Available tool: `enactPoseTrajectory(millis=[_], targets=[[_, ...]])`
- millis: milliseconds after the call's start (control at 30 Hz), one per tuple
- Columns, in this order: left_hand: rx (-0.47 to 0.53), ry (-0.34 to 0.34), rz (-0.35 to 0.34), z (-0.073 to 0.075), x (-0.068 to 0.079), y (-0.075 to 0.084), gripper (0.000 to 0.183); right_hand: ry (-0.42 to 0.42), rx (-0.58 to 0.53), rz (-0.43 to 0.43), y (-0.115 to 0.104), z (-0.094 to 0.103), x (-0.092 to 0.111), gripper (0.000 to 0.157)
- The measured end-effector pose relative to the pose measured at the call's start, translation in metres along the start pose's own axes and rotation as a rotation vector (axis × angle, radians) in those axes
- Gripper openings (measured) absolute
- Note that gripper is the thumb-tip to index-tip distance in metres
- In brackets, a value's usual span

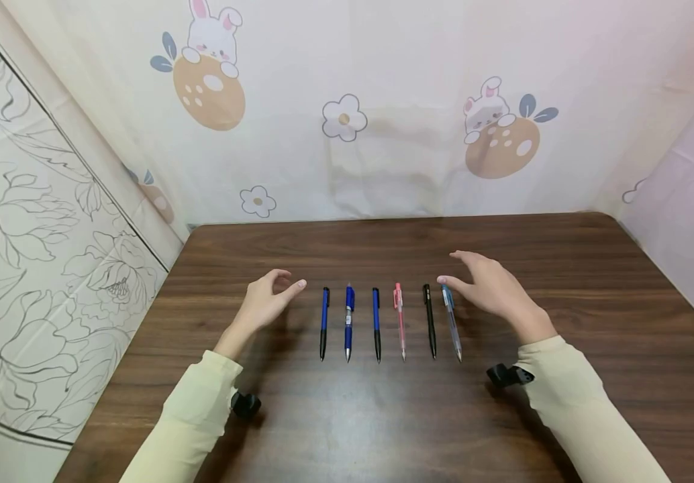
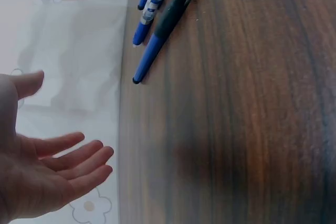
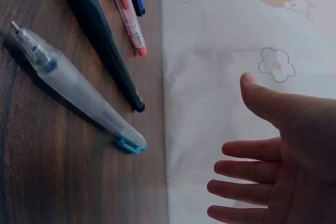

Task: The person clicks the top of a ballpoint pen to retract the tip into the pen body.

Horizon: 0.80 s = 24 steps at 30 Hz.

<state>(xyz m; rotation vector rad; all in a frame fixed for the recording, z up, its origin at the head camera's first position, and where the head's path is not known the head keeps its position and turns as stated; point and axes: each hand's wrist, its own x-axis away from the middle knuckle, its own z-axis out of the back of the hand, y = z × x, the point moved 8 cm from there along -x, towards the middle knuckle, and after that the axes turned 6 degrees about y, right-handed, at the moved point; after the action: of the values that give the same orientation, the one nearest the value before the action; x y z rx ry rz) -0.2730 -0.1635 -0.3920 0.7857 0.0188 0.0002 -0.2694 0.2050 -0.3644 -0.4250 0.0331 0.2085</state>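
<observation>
Several pens lie side by side in a row on the table, tips toward the near edge. From left to right come a blue and black pen [image 1: 324, 323], a blue pen with a silver band [image 1: 349, 323], another blue and black pen [image 1: 376, 325], a pink pen [image 1: 400, 322], a black pen [image 1: 429, 320] and a clear pen with a blue-green clip [image 1: 452, 323]. My left hand [image 1: 265, 302] hovers left of the row, fingers loosely bent, holding nothing. Over the clip end of the clear pen, my right hand [image 1: 494, 288] is held with thumb and fingers apart, grasping nothing.
The brown wooden table [image 1: 347, 422] reaches back to a cloth [image 1: 401, 80] printed with rabbits and flowers. At the left stands a white panel [image 1: 39, 255] with flower drawings. Each sleeve carries a small black wrist device, one of them [image 1: 509, 376] at the right.
</observation>
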Motion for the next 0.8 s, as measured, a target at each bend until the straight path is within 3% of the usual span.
enactPoseTrajectory(millis=[133,500,800], targets=[[-0.026,0.019,0.023,-0.003,0.002,-0.002,0.059,-0.004,-0.023,0.009,0.001,-0.004,-0.002,0.072],[-0.056,-0.031,0.038,-0.016,0.006,0.000,0.053,-0.006,-0.081,0.004,0.004,-0.012,-0.004,0.069],[-0.056,-0.027,0.031,-0.025,0.014,0.006,0.047,-0.003,-0.228,0.026,-0.002,-0.015,-0.001,0.057]])
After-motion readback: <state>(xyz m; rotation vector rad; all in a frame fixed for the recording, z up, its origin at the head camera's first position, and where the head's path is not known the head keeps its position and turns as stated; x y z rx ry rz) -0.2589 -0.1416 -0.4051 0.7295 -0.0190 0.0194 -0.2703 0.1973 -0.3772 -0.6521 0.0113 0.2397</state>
